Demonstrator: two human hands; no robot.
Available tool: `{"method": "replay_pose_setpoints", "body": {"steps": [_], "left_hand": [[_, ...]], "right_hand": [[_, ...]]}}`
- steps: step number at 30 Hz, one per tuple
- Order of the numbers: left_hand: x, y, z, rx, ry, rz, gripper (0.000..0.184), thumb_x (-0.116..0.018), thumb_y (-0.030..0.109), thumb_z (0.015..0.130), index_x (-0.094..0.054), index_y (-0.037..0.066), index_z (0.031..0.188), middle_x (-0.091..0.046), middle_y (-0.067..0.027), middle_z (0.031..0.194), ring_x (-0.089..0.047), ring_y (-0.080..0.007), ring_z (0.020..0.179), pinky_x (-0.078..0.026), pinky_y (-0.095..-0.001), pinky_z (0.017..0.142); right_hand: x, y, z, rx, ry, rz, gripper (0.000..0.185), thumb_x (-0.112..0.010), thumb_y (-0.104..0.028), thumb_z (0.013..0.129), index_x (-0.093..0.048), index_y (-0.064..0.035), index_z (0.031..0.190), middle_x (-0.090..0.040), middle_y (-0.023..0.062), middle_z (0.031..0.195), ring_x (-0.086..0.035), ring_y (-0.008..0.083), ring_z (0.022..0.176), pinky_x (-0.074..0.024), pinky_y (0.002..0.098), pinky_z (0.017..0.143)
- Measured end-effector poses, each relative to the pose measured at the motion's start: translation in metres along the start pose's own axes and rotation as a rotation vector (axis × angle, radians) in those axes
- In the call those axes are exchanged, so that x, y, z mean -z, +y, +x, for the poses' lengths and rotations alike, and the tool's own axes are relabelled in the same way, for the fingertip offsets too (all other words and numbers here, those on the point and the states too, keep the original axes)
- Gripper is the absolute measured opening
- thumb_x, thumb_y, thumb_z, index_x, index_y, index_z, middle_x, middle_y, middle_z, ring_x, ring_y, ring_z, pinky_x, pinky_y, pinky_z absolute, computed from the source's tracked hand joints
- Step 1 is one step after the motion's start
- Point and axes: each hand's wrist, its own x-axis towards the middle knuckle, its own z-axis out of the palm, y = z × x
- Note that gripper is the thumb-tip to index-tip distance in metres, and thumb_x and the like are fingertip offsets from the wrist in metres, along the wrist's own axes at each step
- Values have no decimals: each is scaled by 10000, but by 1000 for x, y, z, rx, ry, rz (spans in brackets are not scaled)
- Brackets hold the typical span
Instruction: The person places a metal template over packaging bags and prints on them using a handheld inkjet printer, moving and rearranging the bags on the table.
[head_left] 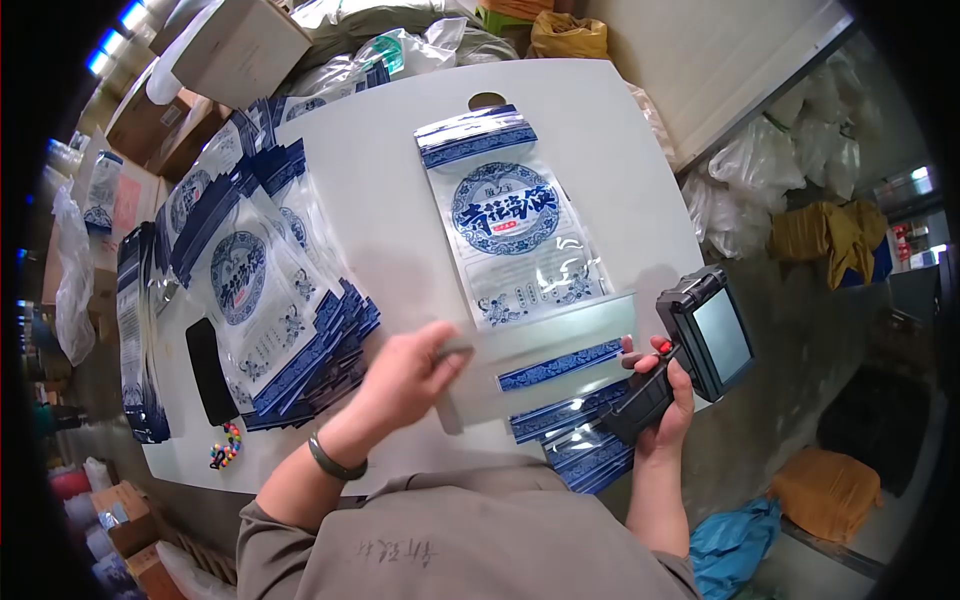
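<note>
The bench (380, 225) carries printed bags, with a stack of blue-and-white bags (505, 215) lying flat at the centre of the frame. A translucent plate (540, 340) lies across the lower end of this stack; further bags with blue edges (580, 440) are seen just below it, toward the person's shirt (470, 540). The left hand (415, 375), with a dark bracelet (337, 460) at the wrist, is at the plate's left edge, fingers curled inward; it is blurred, and whether it is clamped on the plate cannot be told. The right hand (668, 400), right of centre, is closed around the black handle of a handheld device (708, 330), whose screen faces right. The hands are well apart. At left, a fanned pile of bags (240, 280) is noted, with a black strip-shaped object (208, 372) beside it and a multicoloured beaded item (226, 446) just below.
</note>
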Motion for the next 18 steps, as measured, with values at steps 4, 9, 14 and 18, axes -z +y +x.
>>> {"method": "replay_pose_setpoints", "body": {"steps": [4,9,14,18], "left_hand": [[26,-4,36,-36,198,-21,192,-648,212,966,-654,24,928,-591,-114,645,-543,-179,568,-445,-345,567],[39,-10,81,-50,247,40,284,-637,283,982,-652,9,908,-598,-119,654,-568,-189,601,-452,-346,590],[40,-19,96,-74,266,212,291,-634,294,972,-649,6,935,-582,-153,679,-554,-249,619,-452,-377,611],[38,-23,98,-27,268,320,298,-637,305,967,-664,8,986,-629,-203,743,-612,-361,696,-476,-423,657]], "right_hand": [[-2,1,-3,-28,138,105,479,-623,-152,920,-447,94,1291,-656,280,1067,-641,313,1089,-365,503,1183],[-8,-1,-3,-24,125,-49,453,-625,-141,919,-470,97,1272,-613,334,1160,-624,326,1159,-404,472,1162],[-9,-1,-2,-21,128,-107,444,-615,-150,927,-476,103,1264,-682,252,1015,-597,354,1225,-418,467,1150],[-9,-1,-2,-26,126,-119,445,-609,-153,932,-469,111,1262,-691,235,981,-592,355,1234,-416,468,1152]]}}
